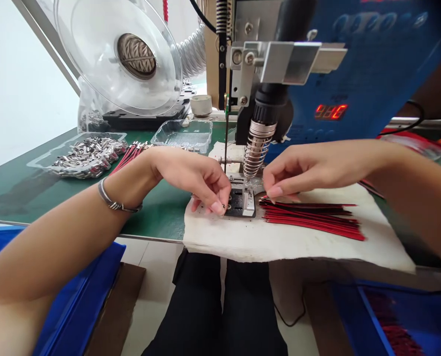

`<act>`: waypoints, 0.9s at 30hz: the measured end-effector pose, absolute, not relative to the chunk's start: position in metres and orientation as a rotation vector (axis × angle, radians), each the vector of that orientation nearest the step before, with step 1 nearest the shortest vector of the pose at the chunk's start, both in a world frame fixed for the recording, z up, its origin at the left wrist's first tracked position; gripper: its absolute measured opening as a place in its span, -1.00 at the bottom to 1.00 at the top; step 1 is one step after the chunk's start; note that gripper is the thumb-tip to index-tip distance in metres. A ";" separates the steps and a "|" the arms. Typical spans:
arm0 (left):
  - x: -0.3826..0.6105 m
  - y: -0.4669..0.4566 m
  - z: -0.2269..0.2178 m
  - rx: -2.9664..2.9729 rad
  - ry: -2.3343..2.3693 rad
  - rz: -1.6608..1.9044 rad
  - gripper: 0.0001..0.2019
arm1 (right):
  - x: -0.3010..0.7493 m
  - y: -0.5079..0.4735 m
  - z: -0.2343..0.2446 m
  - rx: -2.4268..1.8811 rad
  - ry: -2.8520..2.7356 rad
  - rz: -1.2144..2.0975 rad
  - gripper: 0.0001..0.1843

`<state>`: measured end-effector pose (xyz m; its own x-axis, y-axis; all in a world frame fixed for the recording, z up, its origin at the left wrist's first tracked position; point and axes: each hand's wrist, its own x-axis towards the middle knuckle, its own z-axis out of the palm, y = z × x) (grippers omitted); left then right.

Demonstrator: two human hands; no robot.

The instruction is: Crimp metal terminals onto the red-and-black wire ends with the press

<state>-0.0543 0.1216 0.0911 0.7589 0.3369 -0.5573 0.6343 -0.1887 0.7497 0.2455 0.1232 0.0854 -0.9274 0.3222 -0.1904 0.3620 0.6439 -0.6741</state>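
Observation:
My left hand (196,178) rests on the white cloth (287,242), its fingertips pinched on a small metal part at the left edge of the black fixture (238,203). My right hand (298,170) hovers over the left ends of a bundle of red and black wires (313,217), fingers curled together and touching the wire tips. Between the hands a soldering iron (256,143) with a coiled guard points down at the fixture. A metal bangle circles my left wrist.
A clear tray of small metal connectors (86,155) and more red wires (129,154) lie at the left on the green table (27,183). Behind stand a clear plastic spool (120,54), an empty clear tray (183,134) and a blue machine with a red display (329,111). Blue bins sit below.

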 end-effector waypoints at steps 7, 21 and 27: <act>-0.055 0.120 0.094 1.839 0.679 -0.293 -0.65 | 0.244 0.124 0.089 0.531 2.774 -1.220 -0.37; -0.051 0.123 0.087 1.891 0.554 -0.226 -0.34 | 0.239 0.106 0.048 0.925 3.037 -1.639 -0.46; -0.051 0.118 0.088 1.830 0.599 -0.248 -0.51 | 0.236 0.097 0.050 0.898 3.187 -1.451 -0.57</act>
